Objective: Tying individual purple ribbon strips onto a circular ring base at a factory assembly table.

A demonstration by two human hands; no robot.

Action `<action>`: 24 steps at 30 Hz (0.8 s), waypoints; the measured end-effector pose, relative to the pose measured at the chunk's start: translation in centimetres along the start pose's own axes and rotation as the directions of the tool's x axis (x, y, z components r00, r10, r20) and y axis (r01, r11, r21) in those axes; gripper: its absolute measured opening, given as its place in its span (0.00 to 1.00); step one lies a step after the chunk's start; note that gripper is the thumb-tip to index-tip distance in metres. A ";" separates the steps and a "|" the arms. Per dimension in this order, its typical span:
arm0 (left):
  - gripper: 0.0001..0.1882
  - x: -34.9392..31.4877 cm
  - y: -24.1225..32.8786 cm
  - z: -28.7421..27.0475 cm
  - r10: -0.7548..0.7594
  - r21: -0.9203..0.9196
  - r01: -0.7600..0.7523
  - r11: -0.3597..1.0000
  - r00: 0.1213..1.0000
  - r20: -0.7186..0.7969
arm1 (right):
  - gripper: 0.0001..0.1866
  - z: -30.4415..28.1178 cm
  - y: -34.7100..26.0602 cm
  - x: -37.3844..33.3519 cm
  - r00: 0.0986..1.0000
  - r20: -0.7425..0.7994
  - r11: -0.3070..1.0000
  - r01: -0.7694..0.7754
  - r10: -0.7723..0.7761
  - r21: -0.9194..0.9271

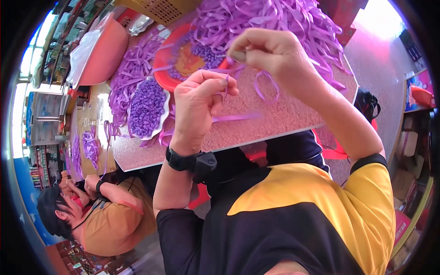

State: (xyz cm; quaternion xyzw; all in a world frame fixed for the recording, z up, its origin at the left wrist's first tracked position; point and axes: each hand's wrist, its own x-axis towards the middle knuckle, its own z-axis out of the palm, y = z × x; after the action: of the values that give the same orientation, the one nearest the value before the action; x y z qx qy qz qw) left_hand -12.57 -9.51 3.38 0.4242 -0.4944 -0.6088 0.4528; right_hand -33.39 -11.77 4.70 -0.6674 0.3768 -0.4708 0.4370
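Observation:
My left hand (198, 103) is closed in a pinch on a narrow purple ribbon (236, 117), whose tail trails to the right over the pink tabletop. Higher and to the right, my right hand (270, 51) also pinches, with a bit of purple at its fingertips, probably ribbon. Behind my left hand lies an orange-red plate (159, 75) with small purple beads along its inside. A white scalloped dish (164, 118) full of purple beads (146, 107) stands left of my left wrist. One loose ribbon loop (276, 94) rests below my right hand.
A big heap of purple ribbons (275, 16) covers the far tabletop; another ribbon pile (123, 80) lies left. A pink basin (103, 55) and a yellow basket (160, 10) stand at the back. At lower left a person (112, 220) sits near more ribbons (90, 147).

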 end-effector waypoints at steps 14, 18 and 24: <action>0.04 2.5 -1.8 0.3 0.174 -0.103 -0.178 0.979 0.984 -0.048 | 0.05 0.5 1.5 2.2 0.970 0.159 0.977 -0.161 0.182 -0.136; 0.05 2.5 -1.9 0.5 0.108 -0.154 -0.115 0.981 0.993 -0.056 | 0.06 0.7 2.9 2.1 0.984 0.138 0.993 -0.116 0.115 -0.003; 0.09 2.3 -1.5 -0.1 -0.024 -0.156 0.034 0.987 0.998 0.065 | 0.03 0.5 2.3 1.8 0.961 0.214 0.985 -0.167 0.172 -0.042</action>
State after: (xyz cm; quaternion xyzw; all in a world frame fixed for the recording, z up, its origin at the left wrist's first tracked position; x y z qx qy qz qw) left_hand -13.20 -11.64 1.69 0.3753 -0.4528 -0.6652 0.4601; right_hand -32.60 -14.04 3.00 -0.6852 0.3881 -0.3514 0.5063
